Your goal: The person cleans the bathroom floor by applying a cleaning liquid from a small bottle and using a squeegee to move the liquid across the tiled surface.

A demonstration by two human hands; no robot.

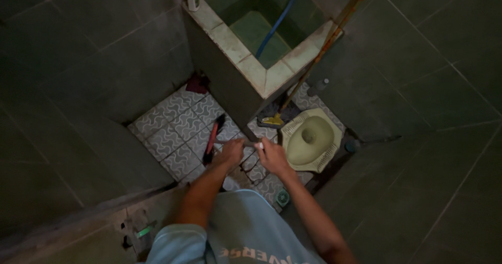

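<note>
Both my hands meet over the patterned floor tiles (172, 125), just left of a pale green squat toilet (311, 138). My left hand (230, 151) and my right hand (273, 156) each grip one end of a small slender pale object (253, 144) held level between them. What the object is stays too dim to tell. A red and black brush (213, 137) lies on the tiles just left of my left hand.
A tiled water basin (272, 73) with a blue hose (280, 20) stands behind the toilet. A yellow-headed mop (274, 120) leans against it. A round green drain cover (283, 197) sits near my right forearm. Dark tiled walls close in all round.
</note>
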